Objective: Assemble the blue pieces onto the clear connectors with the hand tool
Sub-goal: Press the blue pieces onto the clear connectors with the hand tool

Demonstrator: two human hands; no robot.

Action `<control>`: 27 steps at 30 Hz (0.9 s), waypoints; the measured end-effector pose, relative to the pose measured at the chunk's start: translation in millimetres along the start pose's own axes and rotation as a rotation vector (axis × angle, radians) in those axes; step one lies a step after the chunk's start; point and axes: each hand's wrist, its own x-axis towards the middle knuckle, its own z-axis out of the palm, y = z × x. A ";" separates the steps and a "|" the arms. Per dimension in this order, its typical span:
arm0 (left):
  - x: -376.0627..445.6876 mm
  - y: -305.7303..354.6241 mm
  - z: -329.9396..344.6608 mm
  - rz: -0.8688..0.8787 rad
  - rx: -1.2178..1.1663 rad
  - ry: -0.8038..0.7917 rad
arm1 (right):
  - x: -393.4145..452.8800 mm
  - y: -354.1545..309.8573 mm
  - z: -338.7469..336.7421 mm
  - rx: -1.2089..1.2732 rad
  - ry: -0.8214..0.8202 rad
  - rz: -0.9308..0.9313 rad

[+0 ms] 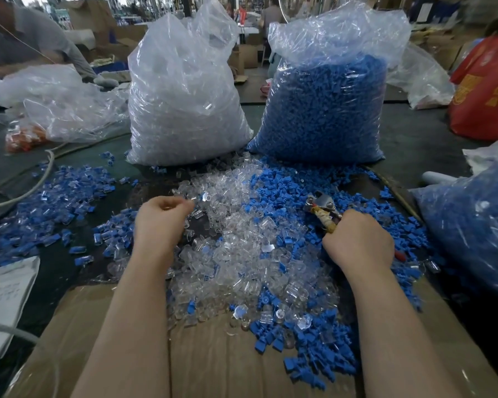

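A heap of loose clear connectors (pixel 236 248) covers the middle of the table. Loose blue pieces (pixel 288 191) lie to its right and spill toward the front. My left hand (pixel 158 222) hovers over the left edge of the clear heap with its fingers curled, pinching what looks like a clear connector at its fingertips. My right hand (pixel 357 239) grips the wrapped handles of a metal hand tool (pixel 321 206), whose jaws point up and left over the blue pieces. A spread of joined blue-and-clear parts (pixel 58 202) lies at the left.
Two tall plastic bags stand at the back: one of clear connectors (pixel 184 104), one of blue pieces (pixel 328 110). Another bag of blue parts (pixel 472 225) sits at the right. A cardboard sheet (pixel 213 354) lies in front. A white cable (pixel 26 185) and paper (pixel 3 297) are at the left.
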 end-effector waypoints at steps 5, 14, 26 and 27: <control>-0.8 -5.3 8.0 0.069 0.756 -0.065 | -1.3 -3.0 -2.7 0.014 -0.030 0.016; -7.1 -1.8 14.0 0.209 0.438 -0.078 | 3.5 -4.9 2.3 0.193 0.065 -0.064; -38.0 29.1 47.6 -0.069 -0.594 -0.575 | -3.7 -23.1 -2.8 0.972 0.047 -0.286; -39.6 29.5 49.2 -0.046 -0.585 -0.573 | -5.4 -24.5 -4.1 1.013 0.038 -0.315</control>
